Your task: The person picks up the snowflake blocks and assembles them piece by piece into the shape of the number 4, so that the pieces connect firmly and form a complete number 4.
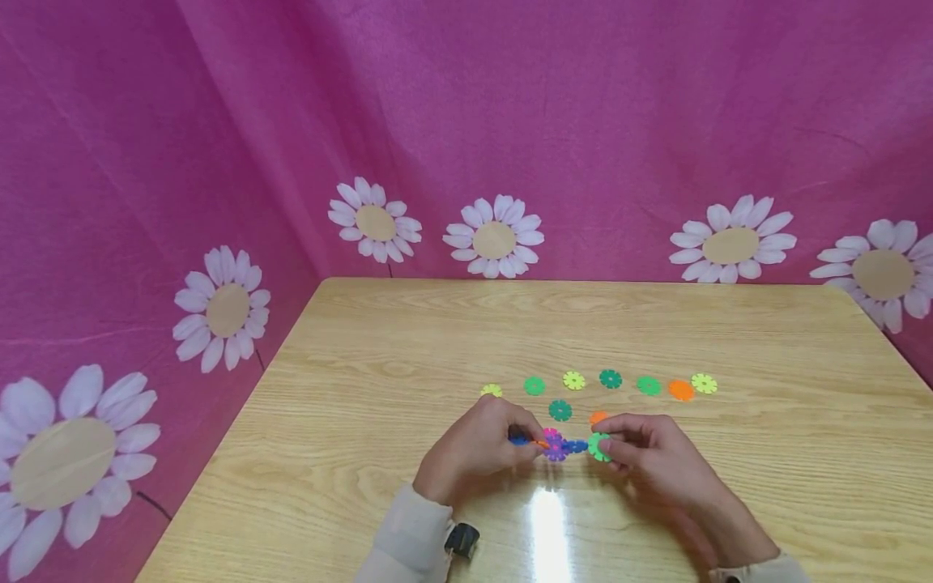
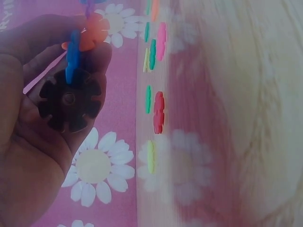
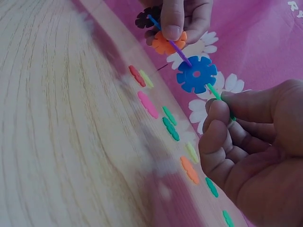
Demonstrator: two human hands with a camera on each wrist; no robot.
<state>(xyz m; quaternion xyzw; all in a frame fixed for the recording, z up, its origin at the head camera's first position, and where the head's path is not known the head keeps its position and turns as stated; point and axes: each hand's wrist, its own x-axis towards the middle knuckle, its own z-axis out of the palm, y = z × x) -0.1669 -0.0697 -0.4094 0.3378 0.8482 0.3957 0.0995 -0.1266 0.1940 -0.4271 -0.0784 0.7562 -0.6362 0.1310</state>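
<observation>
Left hand (image 1: 487, 440) in a pinch on an orange disc (image 3: 163, 45), right hand (image 1: 656, 455) likewise on a green disc (image 1: 596, 448).

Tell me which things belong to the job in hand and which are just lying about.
In the job:
left hand, holding a chain of notched plastic discs: black, blue, orange, purple, blue
right hand, pinching a light green notched plastic disc

Not in use:
loose notched plastic discs on the wooden table, possibly spares: green, yellow, pink, red, orange ones
pink cloth with white flowers

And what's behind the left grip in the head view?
A yellow disc shows past the left grip, its near part covered. Anything else there is hidden from the head view.
</observation>
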